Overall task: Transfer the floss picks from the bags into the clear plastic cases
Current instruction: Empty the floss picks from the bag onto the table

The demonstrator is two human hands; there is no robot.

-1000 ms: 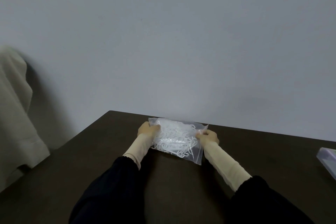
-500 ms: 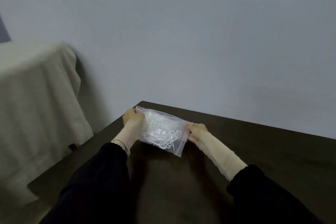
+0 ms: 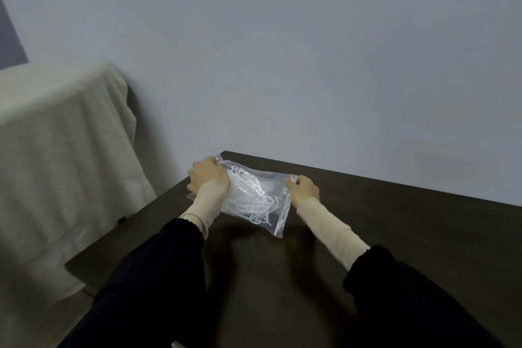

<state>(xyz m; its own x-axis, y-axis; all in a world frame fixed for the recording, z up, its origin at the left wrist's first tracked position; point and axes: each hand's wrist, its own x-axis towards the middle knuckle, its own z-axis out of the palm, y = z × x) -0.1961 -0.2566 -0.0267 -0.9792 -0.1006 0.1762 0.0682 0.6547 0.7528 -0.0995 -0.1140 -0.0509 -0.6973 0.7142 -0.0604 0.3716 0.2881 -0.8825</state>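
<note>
Dark table meets grey wall, cloth-draped furniture beside.

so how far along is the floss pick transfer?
Nothing transferred yet. The floss picks all sit inside the clear bag, which the left hand and right hand grip at opposite ends above the dark table. Opening and emptying remain; no case is in view.

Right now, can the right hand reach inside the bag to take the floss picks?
Probably not yet. The right hand pinches one end of the bag, the left hand grips the other, and the floss picks lie behind plastic. An opening is not visible.
</note>
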